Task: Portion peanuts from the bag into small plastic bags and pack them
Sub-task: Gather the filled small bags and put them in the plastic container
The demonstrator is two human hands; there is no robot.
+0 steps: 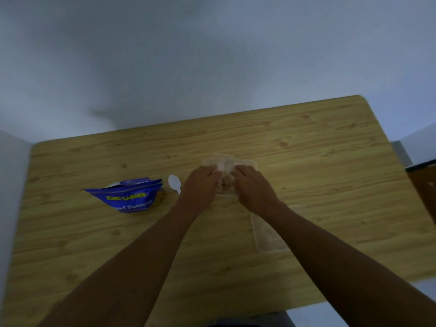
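Observation:
A blue peanut bag (128,195) lies on its side at the left of the wooden table (306,161), its open mouth toward the right. At the table's middle stands a clear plastic container (247,162) with small plastic bags of peanuts (225,175) in it. My left hand (200,185) and my right hand (253,185) are both over the container, fingers curled onto a small bag between them. The picture is blurred, so the exact grip is unclear.
A white plastic spoon (174,182) lies between the peanut bag and my left hand. A clear plastic lid (266,232) lies on the table under my right forearm. A dark brown object (424,185) stands at the right edge. A pale wall runs behind the table.

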